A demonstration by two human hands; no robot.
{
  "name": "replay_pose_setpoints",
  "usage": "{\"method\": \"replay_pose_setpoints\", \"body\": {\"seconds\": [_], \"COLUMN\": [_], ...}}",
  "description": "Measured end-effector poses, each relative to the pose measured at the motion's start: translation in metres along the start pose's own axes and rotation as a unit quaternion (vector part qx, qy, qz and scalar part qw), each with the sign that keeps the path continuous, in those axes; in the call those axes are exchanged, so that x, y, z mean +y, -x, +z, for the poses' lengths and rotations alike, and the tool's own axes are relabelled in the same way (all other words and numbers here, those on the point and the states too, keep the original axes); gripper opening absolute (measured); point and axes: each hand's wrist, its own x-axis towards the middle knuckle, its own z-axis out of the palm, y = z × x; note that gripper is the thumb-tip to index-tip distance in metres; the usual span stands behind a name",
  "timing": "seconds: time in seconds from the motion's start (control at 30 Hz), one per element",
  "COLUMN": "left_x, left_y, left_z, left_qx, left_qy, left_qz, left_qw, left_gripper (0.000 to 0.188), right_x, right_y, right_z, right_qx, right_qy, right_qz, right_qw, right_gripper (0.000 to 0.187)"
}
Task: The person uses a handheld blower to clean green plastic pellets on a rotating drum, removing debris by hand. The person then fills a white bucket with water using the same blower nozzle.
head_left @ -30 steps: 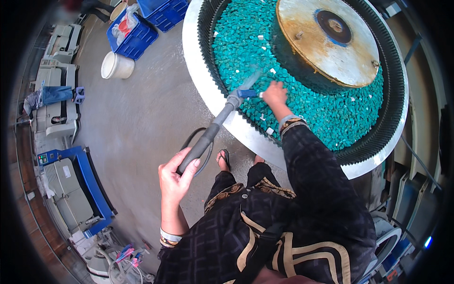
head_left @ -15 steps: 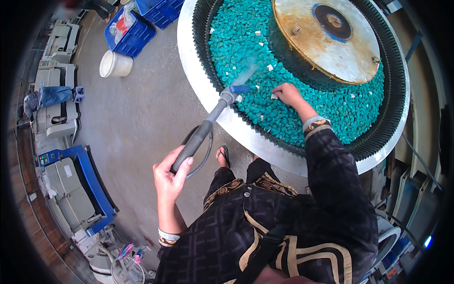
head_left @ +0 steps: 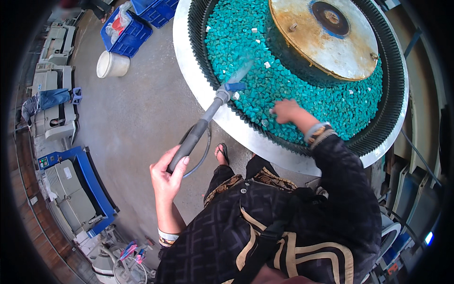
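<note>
My left hand (head_left: 165, 175) is closed round the dark foam grip of a grey water wand (head_left: 208, 113) with a blue valve lever near its tip. Water sprays from the tip onto wet turquoise stones (head_left: 231, 42) in a large round tub (head_left: 189, 66). My right hand (head_left: 289, 112), slightly blurred, is low over the stones on the tub's near side. Its fingers are pinched, and a small white piece shows at the fingertips. Several white chips lie among the stones, one of them (head_left: 267, 65) beyond my right hand and another (head_left: 236, 95) beside the wand's tip.
A rusty-topped drum (head_left: 331, 61) rises in the tub's middle. On the wet floor at left stand a white bucket (head_left: 113, 64) and blue crates (head_left: 126, 35). Machines (head_left: 71, 189) line the left side, with a person (head_left: 45, 102) near them. A thin hose hangs below the wand.
My right hand has drawn nearer to me over the stones, with the white piece at its fingertips. The wand still sprays the same part of the tub. The whole view has shifted slightly.
</note>
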Motion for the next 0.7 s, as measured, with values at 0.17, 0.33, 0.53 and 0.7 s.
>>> {"method": "replay_pose_setpoints", "body": {"seconds": [0.17,0.33,0.53,0.7], "left_x": [-0.007,-0.004,-0.004,-0.003], "left_y": [0.002,0.0,0.001,-0.001], "left_z": [0.0,0.004,0.008,0.004], "left_qx": [-0.001,-0.006,-0.009,-0.016], "left_qy": [0.01,-0.005,-0.004,0.002], "left_qz": [-0.01,-0.013,-0.019,-0.013], "left_qw": [1.0,1.0,1.0,1.0], "left_gripper": [0.027,0.028,0.028,0.028], "right_x": [0.046,0.034,-0.002,0.02], "right_y": [0.009,-0.066,-0.073,-0.009], "right_z": [-0.021,0.017,0.016,0.037], "right_qx": [-0.005,0.319,0.22,0.056], "right_qy": [-0.071,-0.142,-0.066,0.032], "right_qz": [0.138,-0.046,-0.042,-0.09], "right_qw": [0.988,0.936,0.972,0.994], "right_gripper": [0.025,0.043,0.045,0.032]}}
